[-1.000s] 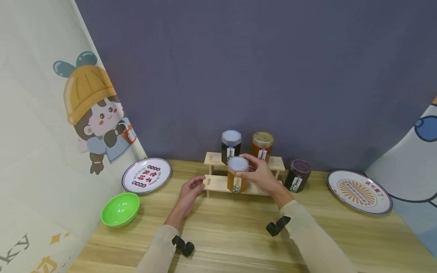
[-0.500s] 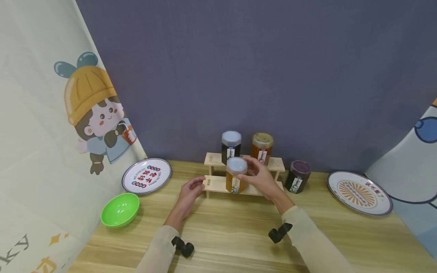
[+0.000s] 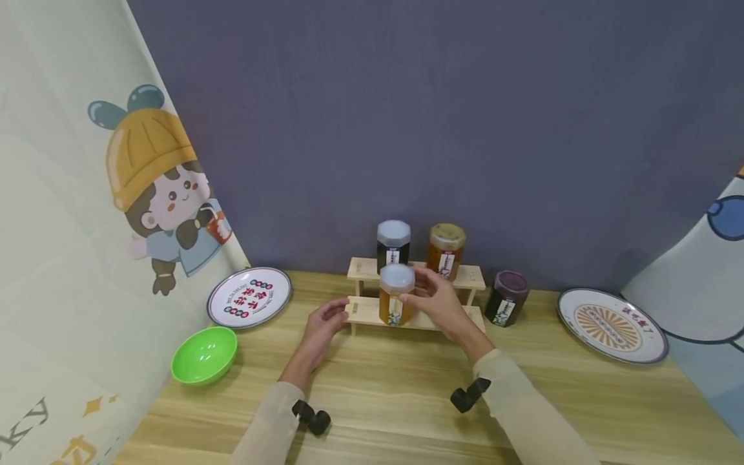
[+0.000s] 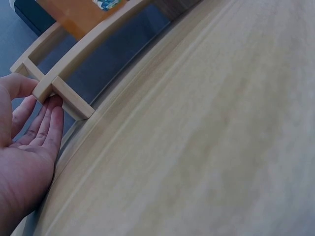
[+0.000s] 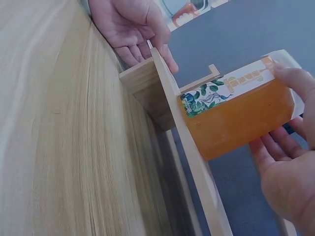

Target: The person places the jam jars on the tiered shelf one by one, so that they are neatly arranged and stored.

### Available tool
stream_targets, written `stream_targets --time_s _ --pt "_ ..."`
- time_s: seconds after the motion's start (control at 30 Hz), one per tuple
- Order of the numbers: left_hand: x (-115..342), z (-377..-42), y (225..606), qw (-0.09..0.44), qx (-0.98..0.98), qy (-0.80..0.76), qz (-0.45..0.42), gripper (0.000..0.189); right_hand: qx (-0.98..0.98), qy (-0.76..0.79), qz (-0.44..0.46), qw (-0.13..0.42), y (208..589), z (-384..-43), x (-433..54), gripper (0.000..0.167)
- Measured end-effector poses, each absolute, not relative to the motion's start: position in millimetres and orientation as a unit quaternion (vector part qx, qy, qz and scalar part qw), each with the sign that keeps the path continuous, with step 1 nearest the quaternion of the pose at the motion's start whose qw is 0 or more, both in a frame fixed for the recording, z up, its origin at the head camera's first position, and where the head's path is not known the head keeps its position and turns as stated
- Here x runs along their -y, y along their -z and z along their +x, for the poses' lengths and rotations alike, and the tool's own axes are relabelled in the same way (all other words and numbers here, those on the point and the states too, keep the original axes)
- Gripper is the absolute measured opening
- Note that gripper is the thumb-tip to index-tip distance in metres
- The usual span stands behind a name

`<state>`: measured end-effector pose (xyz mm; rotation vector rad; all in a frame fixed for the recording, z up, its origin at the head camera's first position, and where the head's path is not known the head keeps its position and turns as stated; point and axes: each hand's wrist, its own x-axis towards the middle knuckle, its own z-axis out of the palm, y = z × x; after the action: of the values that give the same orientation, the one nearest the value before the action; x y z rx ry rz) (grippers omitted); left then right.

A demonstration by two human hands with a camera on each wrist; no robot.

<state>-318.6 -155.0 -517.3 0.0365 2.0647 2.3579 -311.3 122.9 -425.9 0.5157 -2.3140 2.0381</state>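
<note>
A two-tier wooden display rack [image 3: 364,310] stands near the back of the table. My right hand [image 3: 440,304] grips an amber honey-coloured jar [image 5: 241,115] with a whitish lid, thumb on its front and fingers behind. The jar's base is right at the lower shelf, left of its middle. My left hand [image 4: 37,132] pinches the left end of that shelf, thumb above and fingertips beneath. On the upper shelf sit a dark jar [image 3: 392,248] with a whitish lid and an amber jar [image 3: 447,252] with a yellowish lid.
Right of the rack, a dark jar with a purple lid [image 3: 507,298] stands on the table [image 3: 378,400]. Farther right lies a sunburst-patterned plate [image 3: 613,325]. A white plate with red lettering [image 3: 250,298] and a green bowl [image 3: 205,356] are at the left. A dark curtain [image 3: 407,129] hangs behind.
My right hand has shifted the amber jar a little to the left along the lower shelf. The left hand has kept its place at the shelf's end.
</note>
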Motion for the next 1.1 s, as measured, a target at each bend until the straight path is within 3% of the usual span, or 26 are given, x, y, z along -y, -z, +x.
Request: stream_targets --time_s 0.8,1.1 --pt "155 -318 517 0.002 -0.652 -0.758 0.013 0.041 0.744 -0.647 0.163 0.016 426 -315 -112 0.068" --pt "155 -318 515 0.001 -0.654 -0.757 0.01 0.041 0.745 -0.638 0.195 -0.01 424 -317 -123 0.068"
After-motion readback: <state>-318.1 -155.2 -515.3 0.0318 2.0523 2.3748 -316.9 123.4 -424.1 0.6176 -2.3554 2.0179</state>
